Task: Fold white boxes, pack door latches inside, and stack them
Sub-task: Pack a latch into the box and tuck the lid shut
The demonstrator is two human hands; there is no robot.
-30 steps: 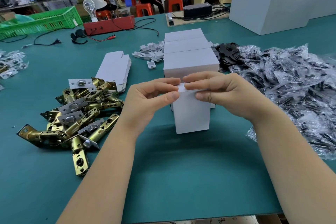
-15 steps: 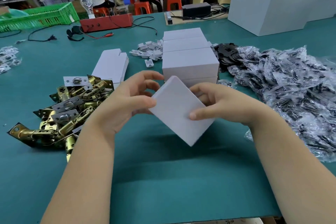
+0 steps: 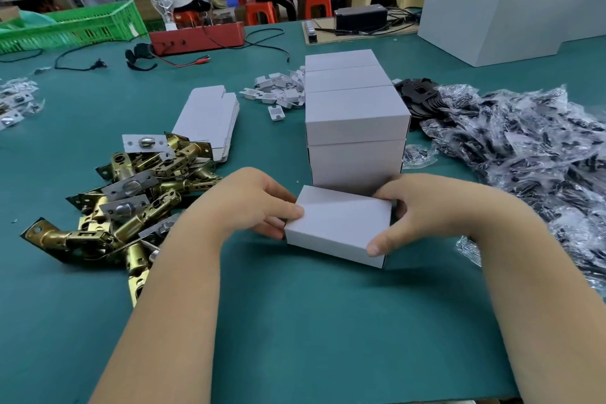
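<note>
The closed white box (image 3: 339, 223) is plain matte card with crisp edges and no print, label or writing on any face that shows. It lies on its broad side, slightly skewed, on the green table (image 3: 295, 321), just in front of the stack of white boxes (image 3: 355, 128). The left hand (image 3: 244, 203) grips its left end, thumb on top; the right hand (image 3: 436, 207) grips its right end, thumb over the near corner. Left of the box lies a heap of brass door latches (image 3: 131, 193), with flat unfolded boxes (image 3: 210, 115) beyond them. Right of it spread clear bags of dark parts (image 3: 531, 154).
</note>
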